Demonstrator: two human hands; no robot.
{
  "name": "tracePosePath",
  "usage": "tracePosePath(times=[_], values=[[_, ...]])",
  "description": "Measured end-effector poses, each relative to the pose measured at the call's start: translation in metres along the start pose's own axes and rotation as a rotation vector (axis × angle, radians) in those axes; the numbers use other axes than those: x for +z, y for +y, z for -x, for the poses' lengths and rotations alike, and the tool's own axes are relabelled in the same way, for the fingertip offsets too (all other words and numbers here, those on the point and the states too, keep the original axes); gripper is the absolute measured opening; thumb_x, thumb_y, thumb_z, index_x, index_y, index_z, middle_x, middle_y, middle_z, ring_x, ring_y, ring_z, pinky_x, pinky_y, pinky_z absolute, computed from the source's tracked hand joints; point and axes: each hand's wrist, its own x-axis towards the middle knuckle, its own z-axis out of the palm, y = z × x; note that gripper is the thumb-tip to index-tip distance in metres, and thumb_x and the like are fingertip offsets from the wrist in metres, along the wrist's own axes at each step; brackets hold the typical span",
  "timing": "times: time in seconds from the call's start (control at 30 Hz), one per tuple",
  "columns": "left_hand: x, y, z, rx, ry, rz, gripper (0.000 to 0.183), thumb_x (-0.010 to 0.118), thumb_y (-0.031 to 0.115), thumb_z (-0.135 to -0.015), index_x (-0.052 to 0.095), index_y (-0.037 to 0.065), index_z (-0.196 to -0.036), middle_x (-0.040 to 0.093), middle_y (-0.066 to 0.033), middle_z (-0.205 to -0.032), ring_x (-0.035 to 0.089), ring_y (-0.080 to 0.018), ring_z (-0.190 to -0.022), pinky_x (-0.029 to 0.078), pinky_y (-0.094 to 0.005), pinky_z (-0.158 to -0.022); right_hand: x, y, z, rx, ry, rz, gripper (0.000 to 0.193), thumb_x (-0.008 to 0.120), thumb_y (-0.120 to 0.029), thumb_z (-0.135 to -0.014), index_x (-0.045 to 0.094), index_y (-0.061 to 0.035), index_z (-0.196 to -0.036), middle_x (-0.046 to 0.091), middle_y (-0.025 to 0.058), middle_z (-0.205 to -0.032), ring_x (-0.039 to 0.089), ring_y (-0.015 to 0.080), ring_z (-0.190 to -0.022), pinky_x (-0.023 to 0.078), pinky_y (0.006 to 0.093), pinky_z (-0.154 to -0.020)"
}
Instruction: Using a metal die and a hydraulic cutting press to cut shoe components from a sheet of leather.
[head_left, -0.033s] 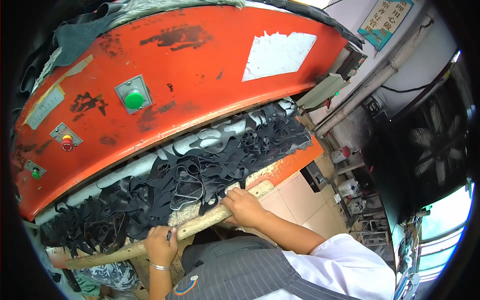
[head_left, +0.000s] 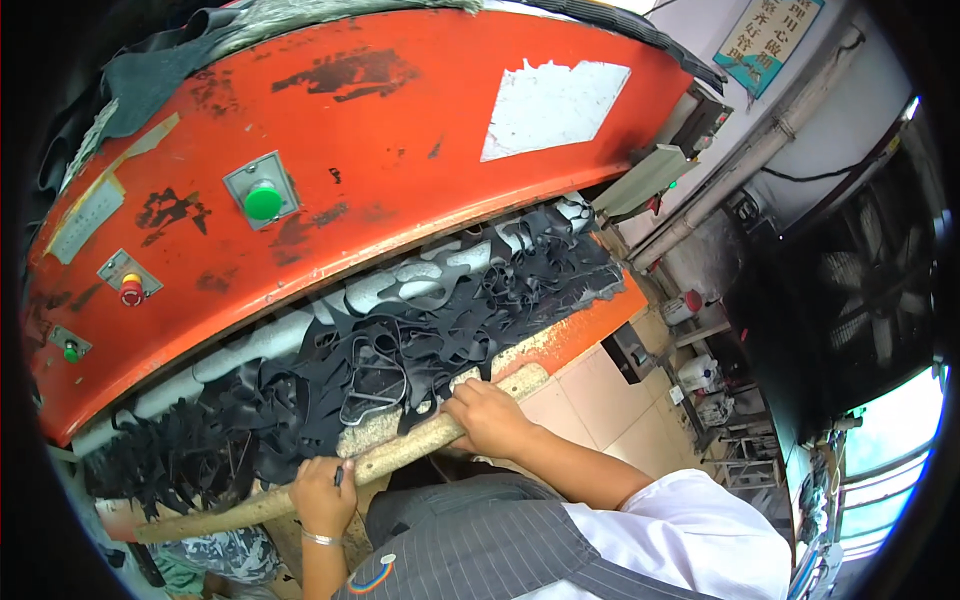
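Observation:
My right hand [head_left: 487,417] is closed over a long, worn, yellowish rail [head_left: 410,448] at the front of the machine bed. Farther left, my left hand [head_left: 325,497] grips the same rail, with a small dark object I cannot make out by its thumb. Just beyond the rail lies a metal-edged cutting die [head_left: 374,385], its outline partly covered by black strips. Tangled black sheet scraps [head_left: 270,405] spread along the bed on both sides of it. Behind them, a black sheet with cut-out holes [head_left: 420,288] lies over a pale surface.
A big orange press beam [head_left: 400,140] spans the far side, carrying green buttons [head_left: 263,201] and a red knob [head_left: 131,290]. A large black fan [head_left: 865,280] stands at the right. Patterned cloth [head_left: 225,552] shows at lower left, below the rail.

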Motion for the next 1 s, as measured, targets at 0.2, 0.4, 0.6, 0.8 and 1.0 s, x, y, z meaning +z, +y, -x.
tracePosePath(times=[0.2, 0.4, 0.6, 0.8, 1.0], values=[[0.003, -0.017, -0.009, 0.052, -0.041, 0.048, 0.019, 0.067, 0.019, -0.081, 0.063, 0.003, -0.072, 0.062, -0.0101, -0.072, 0.058, -0.0275, -0.064, 0.045, -0.0388, -0.059, -0.058, 0.049, -0.059, 0.066, -0.438, -0.338, 0.051, 0.074, -0.046, -0.076, 0.068, -0.0048, -0.105, 0.066, 0.0163, -0.101, 0.062, 0.0347, -0.100, 0.049, 0.0415, -0.086], [0.002, -0.008, -0.045, -0.222, -0.349, 0.089, 0.029, 0.056, 0.033, -0.093, 0.069, 0.007, -0.090, 0.067, -0.0159, -0.089, 0.063, -0.0349, -0.083, 0.050, -0.0417, -0.075, -0.063, 0.159, -0.178, 0.321, 0.366, 0.211, 0.065, 0.065, -0.052, -0.082, 0.051, -0.0001, -0.118, 0.058, 0.0170, -0.105, 0.056, 0.0345, -0.108, 0.052, 0.0431, -0.083], [0.000, -0.003, -0.066, -0.372, -0.441, 0.068, 0.034, 0.055, 0.038, -0.094, 0.070, 0.007, -0.095, 0.067, -0.0177, -0.092, 0.063, -0.0378, -0.085, 0.050, -0.0425, -0.076, -0.062, 0.207, -0.209, 0.276, 0.095, 0.056, 0.049, 0.061, -0.047, -0.088, 0.050, -0.0012, -0.102, 0.060, 0.0211, -0.100, 0.062, 0.0427, -0.089, 0.052, 0.0490, -0.076], [-0.001, 0.001, -0.069, -0.363, -0.364, 0.084, 0.031, 0.057, 0.034, -0.093, 0.070, 0.005, -0.094, 0.067, -0.0181, -0.090, 0.063, -0.0376, -0.085, 0.050, -0.0424, -0.076, -0.074, 0.259, -0.189, 0.579, 0.454, -0.616, 0.036, 0.058, -0.031, -0.095, 0.061, 0.0015, -0.110, 0.067, 0.0152, -0.089, 0.064, 0.0206, -0.081, 0.050, 0.0327, -0.075], [0.006, -0.005, -0.061, -0.284, -0.299, 0.056, 0.025, 0.061, 0.028, -0.092, 0.070, 0.005, -0.090, 0.068, -0.0159, -0.089, 0.064, -0.0348, -0.081, 0.050, -0.0408, -0.073, -0.048, 0.219, -0.224, 0.466, 0.536, -0.096, 0.048, 0.068, -0.024, -0.080, 0.052, -0.0012, -0.118, 0.060, 0.0236, -0.109, 0.061, 0.0449, -0.094, 0.050, 0.0483, -0.081]])
